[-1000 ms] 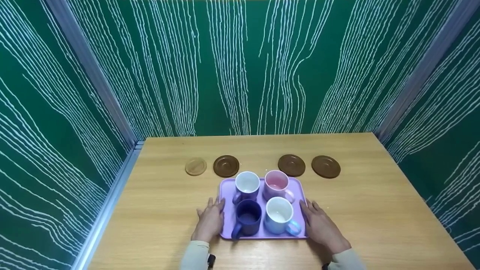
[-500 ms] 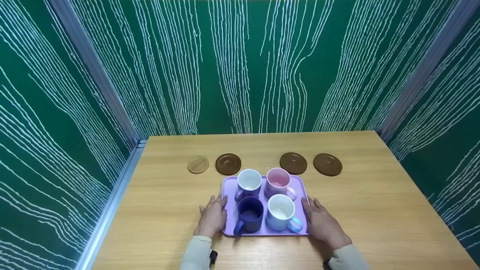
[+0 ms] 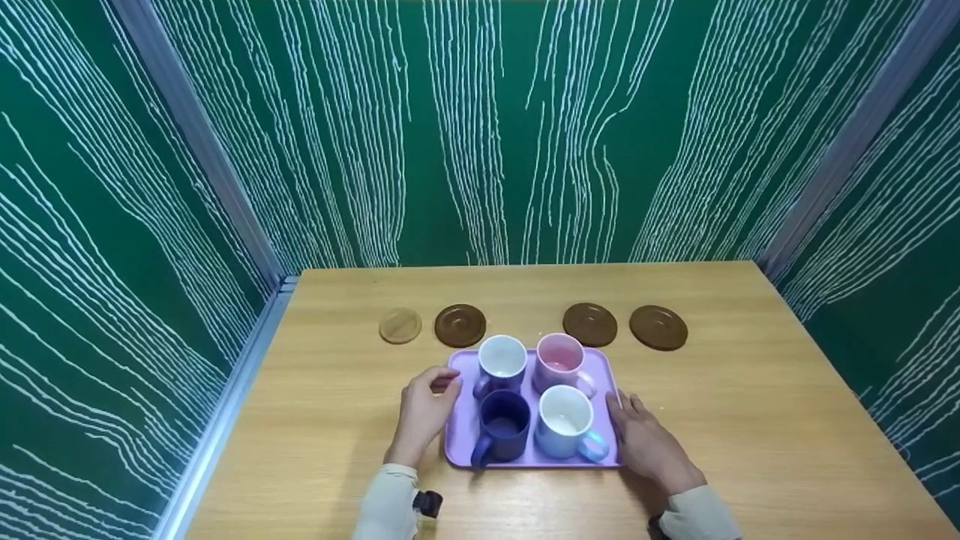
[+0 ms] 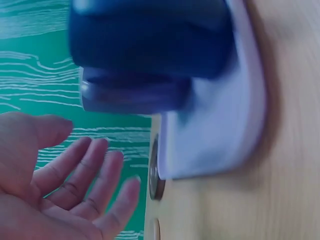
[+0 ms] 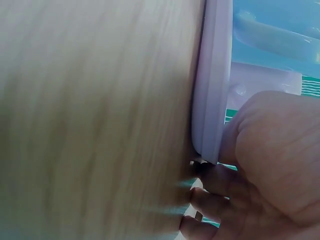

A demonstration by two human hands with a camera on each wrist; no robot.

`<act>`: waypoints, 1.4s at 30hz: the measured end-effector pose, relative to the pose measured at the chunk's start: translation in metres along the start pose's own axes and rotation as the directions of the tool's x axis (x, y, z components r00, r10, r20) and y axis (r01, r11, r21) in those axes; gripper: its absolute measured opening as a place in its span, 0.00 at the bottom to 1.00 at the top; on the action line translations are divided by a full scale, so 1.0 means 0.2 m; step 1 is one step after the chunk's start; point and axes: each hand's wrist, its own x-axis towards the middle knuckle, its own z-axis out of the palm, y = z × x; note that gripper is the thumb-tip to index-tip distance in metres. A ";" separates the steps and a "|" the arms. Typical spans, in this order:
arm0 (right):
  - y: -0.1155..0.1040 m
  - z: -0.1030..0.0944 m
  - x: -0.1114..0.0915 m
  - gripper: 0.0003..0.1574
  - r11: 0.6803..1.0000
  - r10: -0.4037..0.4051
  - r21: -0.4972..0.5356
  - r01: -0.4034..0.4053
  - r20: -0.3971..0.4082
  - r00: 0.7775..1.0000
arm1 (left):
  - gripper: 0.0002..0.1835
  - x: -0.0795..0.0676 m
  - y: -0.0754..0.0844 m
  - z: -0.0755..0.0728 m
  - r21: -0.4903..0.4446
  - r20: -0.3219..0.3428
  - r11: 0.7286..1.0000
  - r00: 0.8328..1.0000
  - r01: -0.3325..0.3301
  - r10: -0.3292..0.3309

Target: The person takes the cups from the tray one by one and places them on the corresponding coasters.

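A purple tray (image 3: 463, 442) lies on the table, bearing several mugs. At its front stand a dark blue mug (image 3: 504, 427) and a light blue mug (image 3: 564, 424); behind them are a mug with a white inside (image 3: 502, 360) and a pink mug (image 3: 559, 358). My left hand (image 3: 424, 411) hovers at the tray's left edge, fingers loosely bent and nothing held. The left wrist view shows that hand (image 4: 75, 190) palm up, apart from the tray. My right hand (image 3: 651, 444) grips the right rim, its thumb (image 5: 270, 130) over the edge and fingers outside.
Behind the tray lie a small pale wooden disc (image 3: 400, 326) and brown round coasters, one left (image 3: 460, 325) and two right, a middle coaster (image 3: 590, 324) and an outer coaster (image 3: 658, 328). Green, white-streaked walls (image 3: 450, 150) enclose the table (image 3: 750, 420) at the back and sides.
My left hand has come off the tray's left rim, its fingers now bent and raised beside it. The right hand stays at the right rim. The mugs keep their places on the tray.
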 end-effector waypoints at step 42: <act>0.01 0.01 -0.01 0.36 0.998 -0.056 -0.020 0.055 -0.057 0.997 | 0.11 0.06 -0.03 0.15 -0.079 0.206 0.997 0.978 -0.018 0.034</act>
